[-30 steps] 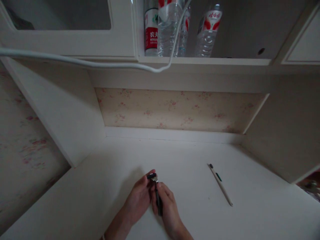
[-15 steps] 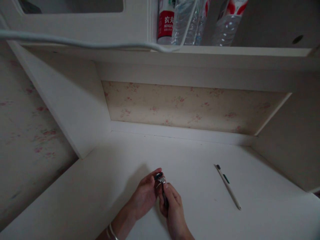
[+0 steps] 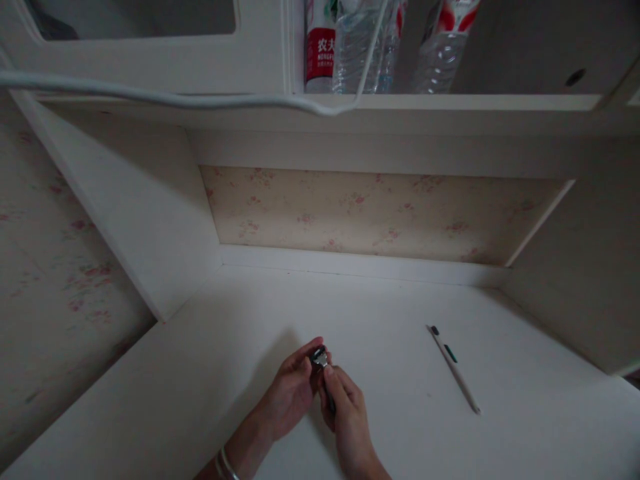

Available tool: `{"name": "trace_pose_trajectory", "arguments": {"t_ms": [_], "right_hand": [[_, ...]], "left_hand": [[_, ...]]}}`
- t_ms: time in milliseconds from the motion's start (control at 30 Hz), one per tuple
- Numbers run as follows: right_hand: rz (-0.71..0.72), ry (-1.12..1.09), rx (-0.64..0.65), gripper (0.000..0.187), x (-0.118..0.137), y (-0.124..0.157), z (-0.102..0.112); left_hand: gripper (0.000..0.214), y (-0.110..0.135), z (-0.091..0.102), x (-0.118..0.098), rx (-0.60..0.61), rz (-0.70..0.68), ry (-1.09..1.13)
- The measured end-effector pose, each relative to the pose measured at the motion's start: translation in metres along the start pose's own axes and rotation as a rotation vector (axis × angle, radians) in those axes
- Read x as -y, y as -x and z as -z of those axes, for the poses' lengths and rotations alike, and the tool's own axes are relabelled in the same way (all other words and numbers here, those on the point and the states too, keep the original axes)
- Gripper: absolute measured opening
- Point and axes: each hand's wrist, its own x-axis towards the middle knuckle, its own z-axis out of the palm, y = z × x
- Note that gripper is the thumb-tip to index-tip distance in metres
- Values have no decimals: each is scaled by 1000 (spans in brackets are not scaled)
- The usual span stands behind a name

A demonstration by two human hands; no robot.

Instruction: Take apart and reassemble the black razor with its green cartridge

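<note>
Near the front middle of the white desk, both hands meet at a small razor. Its black head (image 3: 318, 351) is pinched between the thumb and fingers of my left hand (image 3: 293, 390). A shiny silver neck (image 3: 321, 361) sits right against that head; whether the two are locked together I cannot tell. My right hand (image 3: 346, 408) is closed around the dark handle (image 3: 330, 401), its thumb up by the neck. Fingers hide much of the handle.
A slim white pen-like stick (image 3: 456, 373) with dark green patches lies on the desk (image 3: 390, 347) to the right. Overhead, a white cable (image 3: 200, 101) crosses in front of a shelf (image 3: 475, 102) holding several plastic bottles (image 3: 357, 53). Side panels (image 3: 135, 200) flank the desk.
The silver neck has turned and moved up against the black head; a thin prong that stuck out beside it no longer shows. The camera view has shifted slightly.
</note>
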Motion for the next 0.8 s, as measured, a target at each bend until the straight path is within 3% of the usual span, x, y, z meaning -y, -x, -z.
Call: {"name": "trace_pose_trajectory", "arguments": {"t_ms": [600, 800], "right_hand": [[203, 285, -34, 41, -1, 10, 6], [253, 333, -24, 40, 1, 10, 8]], "left_hand": [[38, 1, -3, 1, 12, 7, -17], [39, 0, -1, 2, -33, -16, -2]]}}
